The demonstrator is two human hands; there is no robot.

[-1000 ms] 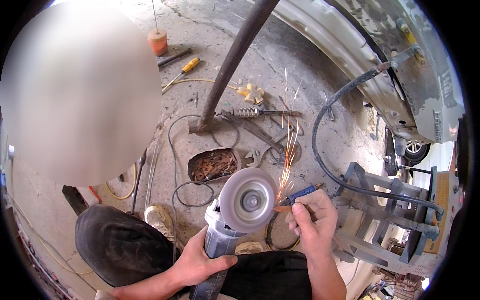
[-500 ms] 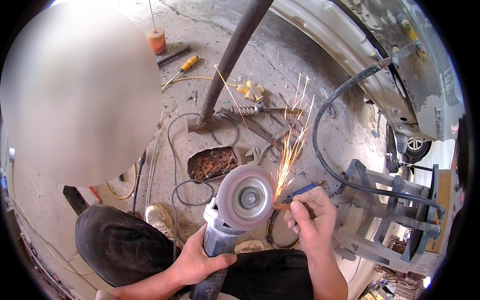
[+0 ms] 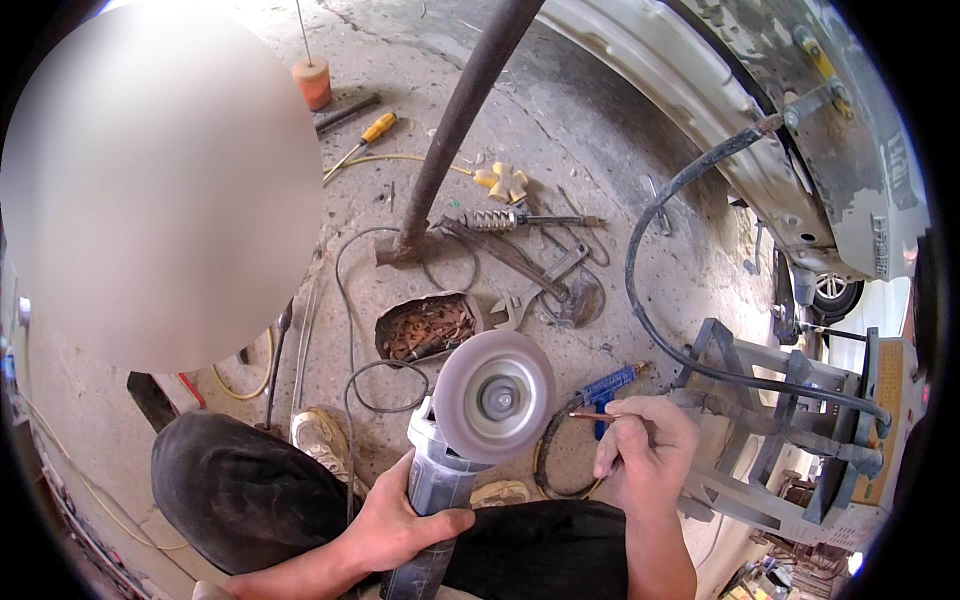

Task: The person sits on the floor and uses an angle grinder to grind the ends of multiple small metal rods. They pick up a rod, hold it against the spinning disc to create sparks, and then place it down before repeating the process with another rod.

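Gripped around its grey body, an angle grinder [image 3: 440, 487] is in my left hand [image 3: 402, 520], its round disc [image 3: 497, 397] tilted up and facing me. My right hand [image 3: 652, 452] pinches a thin, copper-coloured metal piece [image 3: 590, 415] between thumb and fingers. The piece points left toward the disc's right edge, with a small gap between them. Behind my right fingers lies a blue air blow gun [image 3: 606, 388] on the floor, partly hidden. Beyond the disc stands an open container [image 3: 425, 328] of small rusty metal pieces.
An adjustable wrench [image 3: 540, 290], a hammer [image 3: 520, 265] and a coil spring tool [image 3: 500, 220] lie on the concrete. A thick steel bar [image 3: 455, 140] rises at centre. Right are a grey metal frame [image 3: 740, 480], black cable [image 3: 640, 300] and vehicle panel [image 3: 700, 90]. A yellow-handled screwdriver [image 3: 378, 126] lies upper left.
The sparks have stopped. My right hand has drawn the metal piece right, away from the disc. My left hand and the grinder have stayed nearly in place.
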